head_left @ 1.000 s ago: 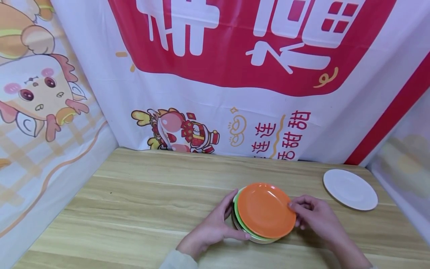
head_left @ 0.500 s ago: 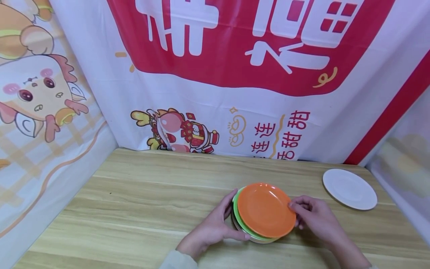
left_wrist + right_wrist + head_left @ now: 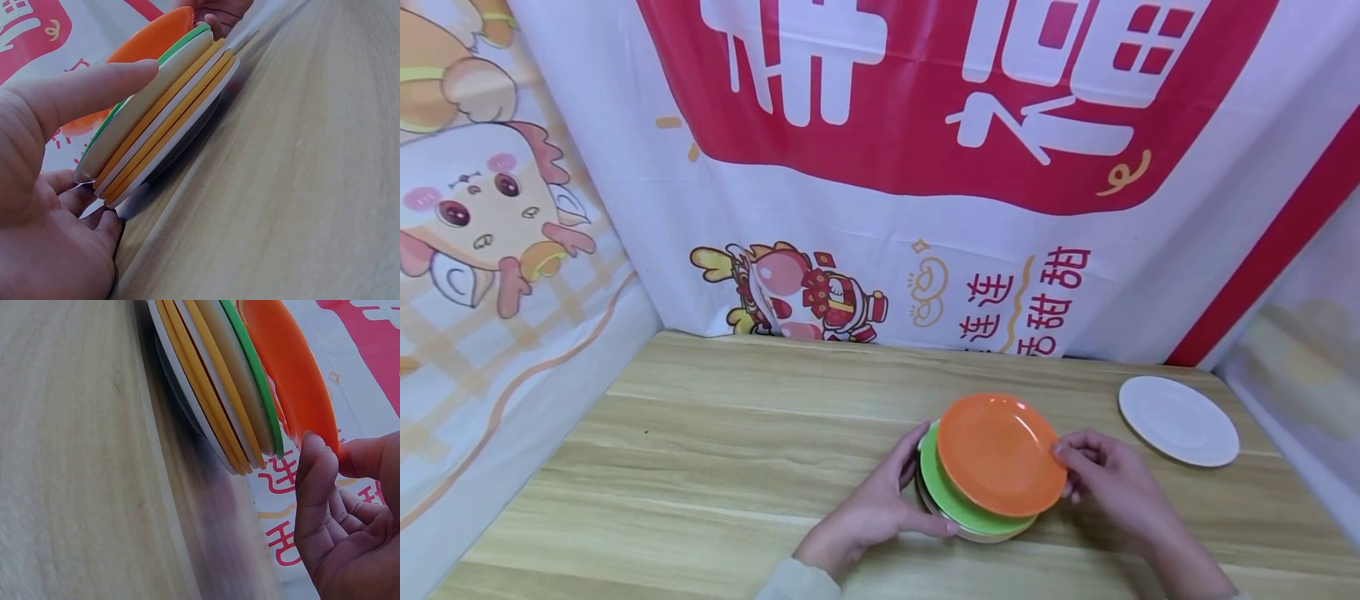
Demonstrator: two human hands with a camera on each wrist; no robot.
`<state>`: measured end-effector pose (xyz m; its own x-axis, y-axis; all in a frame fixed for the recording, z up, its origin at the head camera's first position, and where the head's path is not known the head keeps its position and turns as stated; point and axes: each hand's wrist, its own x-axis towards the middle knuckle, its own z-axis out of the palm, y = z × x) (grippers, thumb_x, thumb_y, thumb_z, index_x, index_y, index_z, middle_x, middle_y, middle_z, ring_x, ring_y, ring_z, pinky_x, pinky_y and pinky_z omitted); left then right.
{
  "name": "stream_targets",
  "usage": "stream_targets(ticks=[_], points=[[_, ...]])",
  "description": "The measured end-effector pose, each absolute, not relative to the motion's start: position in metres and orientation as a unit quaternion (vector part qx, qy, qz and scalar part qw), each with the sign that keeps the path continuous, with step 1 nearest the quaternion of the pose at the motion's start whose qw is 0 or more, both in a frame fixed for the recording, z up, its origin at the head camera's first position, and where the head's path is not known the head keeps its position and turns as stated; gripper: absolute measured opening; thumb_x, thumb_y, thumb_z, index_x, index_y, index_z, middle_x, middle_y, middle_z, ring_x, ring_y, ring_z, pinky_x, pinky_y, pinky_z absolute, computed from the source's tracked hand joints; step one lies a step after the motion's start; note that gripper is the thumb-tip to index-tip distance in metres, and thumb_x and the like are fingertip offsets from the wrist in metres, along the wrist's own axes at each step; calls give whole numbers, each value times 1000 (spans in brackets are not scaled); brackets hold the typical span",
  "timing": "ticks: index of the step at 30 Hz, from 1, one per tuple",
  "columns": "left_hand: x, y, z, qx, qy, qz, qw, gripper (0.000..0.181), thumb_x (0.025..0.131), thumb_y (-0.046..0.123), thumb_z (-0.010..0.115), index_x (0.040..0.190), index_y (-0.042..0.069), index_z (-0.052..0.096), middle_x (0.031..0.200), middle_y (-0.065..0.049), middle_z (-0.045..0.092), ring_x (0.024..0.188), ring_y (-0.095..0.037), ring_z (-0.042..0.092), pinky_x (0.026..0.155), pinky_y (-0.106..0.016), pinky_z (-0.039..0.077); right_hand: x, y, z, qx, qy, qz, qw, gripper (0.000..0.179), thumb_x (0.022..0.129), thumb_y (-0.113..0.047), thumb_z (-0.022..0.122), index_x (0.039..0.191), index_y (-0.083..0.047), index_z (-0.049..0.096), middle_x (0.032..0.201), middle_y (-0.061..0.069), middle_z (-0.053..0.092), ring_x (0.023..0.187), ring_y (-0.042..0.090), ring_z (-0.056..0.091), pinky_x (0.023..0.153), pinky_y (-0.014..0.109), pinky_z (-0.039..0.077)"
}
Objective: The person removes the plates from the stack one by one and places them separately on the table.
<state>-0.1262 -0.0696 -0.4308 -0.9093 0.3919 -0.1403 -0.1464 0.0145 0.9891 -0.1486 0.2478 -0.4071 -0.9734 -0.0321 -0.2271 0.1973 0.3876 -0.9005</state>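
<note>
My right hand [image 3: 1112, 482] pinches the right edge of an orange plate [image 3: 1000, 457] between thumb and fingers. That plate is raised a little and slightly tilted over a green plate [image 3: 952, 500], the top one of a stack. Below the green one, the left wrist view shows a cream plate [image 3: 149, 103] and several yellow and white plates [image 3: 172, 130]. My left hand [image 3: 880, 502] holds the stack at its left side, its thumb along the near rim and its fingers around the far side. In the right wrist view, a gap shows between the orange plate [image 3: 294, 369] and the green rim.
A white plate [image 3: 1180, 421] lies alone at the right back of the wooden table [image 3: 715, 467]. A printed white and red cloth [image 3: 865, 183] hangs behind the table, and another patterned cloth [image 3: 572, 275] hangs along the left.
The right hand has lifted the orange plate slightly and shifted it away and to the right, so more of the green plate shows. The left hand has stayed on the stack.
</note>
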Motion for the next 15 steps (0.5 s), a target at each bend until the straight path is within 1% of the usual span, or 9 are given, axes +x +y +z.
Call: stream_targets(ticks=[3, 8, 11, 15], points=[[-127, -70, -430, 94, 685, 697, 191, 127, 70, 0, 97, 172, 25, 26, 179, -6, 28, 167, -40, 21, 136, -63, 7, -148, 253, -403, 48, 827, -552, 90, 33, 111, -21, 60, 129, 8, 61, 87, 2, 69, 74, 13, 66, 66, 28, 62], [-129, -72, -430, 97, 686, 695, 193, 127, 70, -2, 95, 172, 23, 25, 180, -10, 24, 166, -44, 20, 136, -60, 11, -144, 267, -397, 62, 833, -546, 63, 38, 111, -25, 61, 129, 8, 63, 85, -2, 70, 74, 11, 67, 67, 26, 63], [-129, -73, -430, 100, 684, 696, 196, 127, 70, -6, 94, 172, 20, 24, 180, -13, 23, 166, -45, 20, 136, -57, 14, -139, 277, -397, 69, 831, -550, 49, 34, 111, -23, 61, 125, 7, 65, 84, -4, 71, 73, 11, 67, 67, 26, 63], [-130, -73, -429, 110, 683, 696, 191, 125, 68, -9, 93, 171, 16, 27, 179, -16, 25, 165, -46, 22, 135, -57, 17, -134, 293, -398, 81, 824, -560, 41, 24, 111, -22, 62, 118, -1, 69, 83, -8, 71, 73, 10, 67, 66, 26, 62]])
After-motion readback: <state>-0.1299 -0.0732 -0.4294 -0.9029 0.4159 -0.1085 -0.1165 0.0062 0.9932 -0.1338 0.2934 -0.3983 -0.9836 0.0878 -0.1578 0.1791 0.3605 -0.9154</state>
